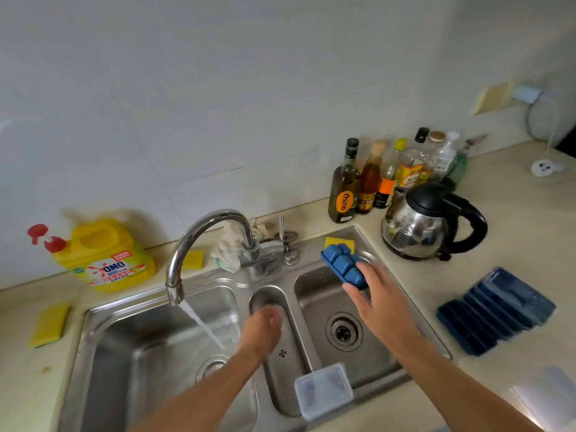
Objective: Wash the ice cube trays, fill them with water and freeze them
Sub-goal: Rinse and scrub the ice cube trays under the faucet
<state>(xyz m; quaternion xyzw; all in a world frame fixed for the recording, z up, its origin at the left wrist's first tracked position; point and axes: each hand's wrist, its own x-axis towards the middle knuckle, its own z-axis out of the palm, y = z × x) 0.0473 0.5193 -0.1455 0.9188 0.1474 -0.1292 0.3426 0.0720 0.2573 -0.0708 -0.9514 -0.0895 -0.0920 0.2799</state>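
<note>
Step in hand: washing, judged early. Your right grip (378, 294) holds near end of blue tray (341, 265), thumb on one side, fingers over top. Tray lies upside down at back corner of right basin, touching yellow sponge (339, 241). Your left grip (265, 321) hovers over small middle basin, fingers turned away; can't tell whether curled or holding anything. Tap (212, 232) runs into left basin. Next move: lift tray, carry it left under stream, turn cups up. Stacked trays (495, 310) wait on surface, right of sink.
</note>
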